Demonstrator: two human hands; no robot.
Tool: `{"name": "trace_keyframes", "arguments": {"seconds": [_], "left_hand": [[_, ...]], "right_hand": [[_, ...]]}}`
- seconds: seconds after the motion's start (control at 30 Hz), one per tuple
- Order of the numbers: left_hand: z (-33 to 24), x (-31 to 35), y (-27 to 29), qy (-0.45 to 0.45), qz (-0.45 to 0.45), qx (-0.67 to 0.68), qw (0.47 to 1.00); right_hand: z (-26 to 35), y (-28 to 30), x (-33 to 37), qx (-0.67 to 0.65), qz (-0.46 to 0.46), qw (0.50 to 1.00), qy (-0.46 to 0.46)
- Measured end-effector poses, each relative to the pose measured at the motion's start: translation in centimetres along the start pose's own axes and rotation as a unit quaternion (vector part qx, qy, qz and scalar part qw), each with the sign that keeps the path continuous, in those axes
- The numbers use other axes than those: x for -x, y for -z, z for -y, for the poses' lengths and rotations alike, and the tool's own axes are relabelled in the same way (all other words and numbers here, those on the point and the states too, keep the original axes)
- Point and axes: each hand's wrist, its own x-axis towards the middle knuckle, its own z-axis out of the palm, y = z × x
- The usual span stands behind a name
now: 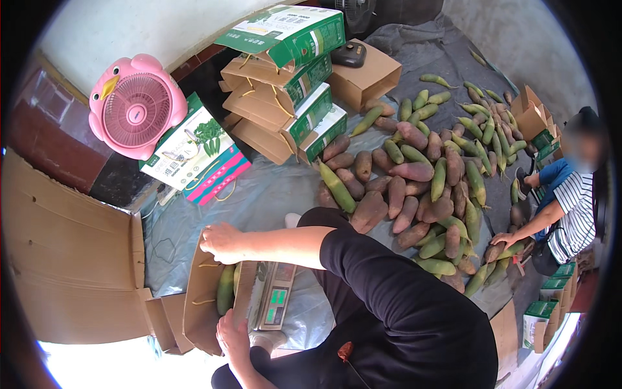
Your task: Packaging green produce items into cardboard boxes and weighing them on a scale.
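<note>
An upright, opened cardboard gift box [198,310] with yellow cord handles stands before me, green radishes [225,289] inside it. My right hand [221,244] is closed over the far end of its rim, fingers curled. At the near end, my left hand [233,336] grips the edge of the same box, its fingertips partly hidden. Right beside the box is a digital scale [277,299] with lit green figures; the box covers part of it. Both hands are apart from the scale's display.
A big pile of green and reddish-purple radishes [414,172] covers the sheet to the right. Stacked green-white boxes [304,84], a pink fan [137,110] and a gift bag [194,152] stand beyond. Large cardboard [71,253] lies left. A person in stripes [573,214] handles radishes far right.
</note>
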Motion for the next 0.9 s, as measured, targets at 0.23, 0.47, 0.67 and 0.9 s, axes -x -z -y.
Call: {"name": "trace_keyframes", "arguments": {"seconds": [0.23,0.47,0.67,0.9], "left_hand": [[1.8,0.2,1.9,0.017,0.055,0.012,0.998],[5.5,-0.6,3.1,0.027,0.092,0.022,0.995],[6.6,-0.9,2.5,0.021,0.122,0.029,0.992],[11.5,-1.8,2.0,0.098,0.039,0.141,0.984]], "right_hand": [[-1.5,0.4,0.4,-0.049,0.050,0.995,-0.073],[-2.2,1.1,1.3,-0.071,0.053,0.991,-0.098],[-2.3,0.8,1.4,-0.092,0.015,0.991,-0.097],[-3.4,0.6,1.0,-0.077,-0.033,0.992,-0.093]]}}
